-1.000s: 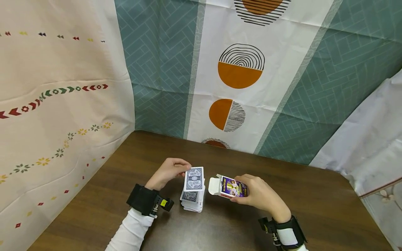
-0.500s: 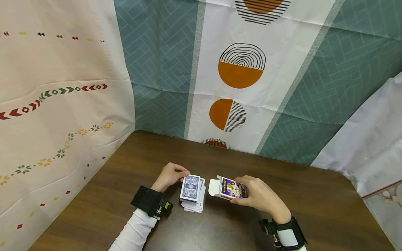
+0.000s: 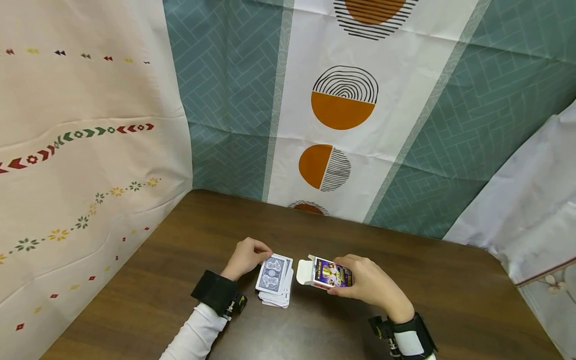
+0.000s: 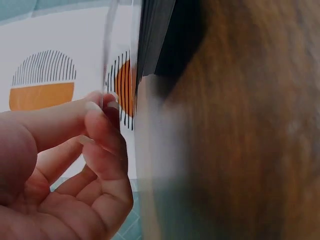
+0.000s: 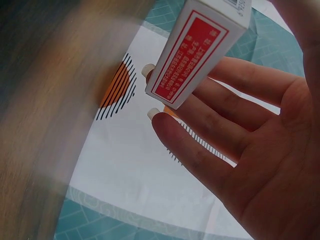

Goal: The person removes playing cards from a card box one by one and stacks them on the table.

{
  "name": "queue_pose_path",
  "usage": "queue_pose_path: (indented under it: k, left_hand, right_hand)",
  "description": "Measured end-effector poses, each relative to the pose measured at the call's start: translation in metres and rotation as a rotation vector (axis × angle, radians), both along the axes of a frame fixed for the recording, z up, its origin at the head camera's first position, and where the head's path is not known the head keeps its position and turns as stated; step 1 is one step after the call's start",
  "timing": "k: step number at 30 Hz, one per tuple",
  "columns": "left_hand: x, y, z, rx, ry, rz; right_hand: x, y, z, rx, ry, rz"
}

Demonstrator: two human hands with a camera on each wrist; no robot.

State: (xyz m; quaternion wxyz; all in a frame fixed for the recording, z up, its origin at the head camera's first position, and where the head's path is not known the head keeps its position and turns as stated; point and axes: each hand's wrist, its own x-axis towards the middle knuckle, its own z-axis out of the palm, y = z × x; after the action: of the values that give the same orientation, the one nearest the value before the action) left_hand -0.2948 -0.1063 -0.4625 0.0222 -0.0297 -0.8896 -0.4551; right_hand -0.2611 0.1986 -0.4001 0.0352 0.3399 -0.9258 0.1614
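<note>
In the head view my left hand (image 3: 246,257) pinches a blue-backed playing card (image 3: 272,273) by its upper left corner. The card lies face down over a loose stack of cards (image 3: 275,299), whose white edges stick out on the right and below. Seen from the left wrist, the thumb and curled fingers (image 4: 100,140) meet on a card's thin edge. My right hand (image 3: 366,280) grips a purple card box (image 3: 332,273) around its closed end. Its flap hangs open toward the stack. The right wrist view shows the box's white side with a red label (image 5: 192,57).
Both hands are over a dark brown wooden table (image 3: 202,220). A patterned cloth (image 3: 229,100) hangs behind its far edge, a cream cloth (image 3: 90,150) borders the left, and a white cloth (image 3: 531,190) the right. Each wrist wears a black strap with a small camera.
My left hand has come down and slightly nearer with the pinched card, which now lies lower over the stack's left side. The right hand and box have barely moved.
</note>
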Motion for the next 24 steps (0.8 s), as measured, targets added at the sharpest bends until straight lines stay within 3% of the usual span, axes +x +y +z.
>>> queue_pose_path:
  k: [11, 24]
  left_hand:
    - [0.0007, 0.003, -0.0014, -0.069, 0.008, -0.017]
    - [0.0026, 0.0089, -0.0018, -0.136, -0.043, -0.116]
  right_hand:
    - [0.0004, -0.0025, -0.0028, 0.009, 0.001, 0.002]
    - [0.0016, -0.0075, -0.0041, 0.036, -0.013, -0.007]
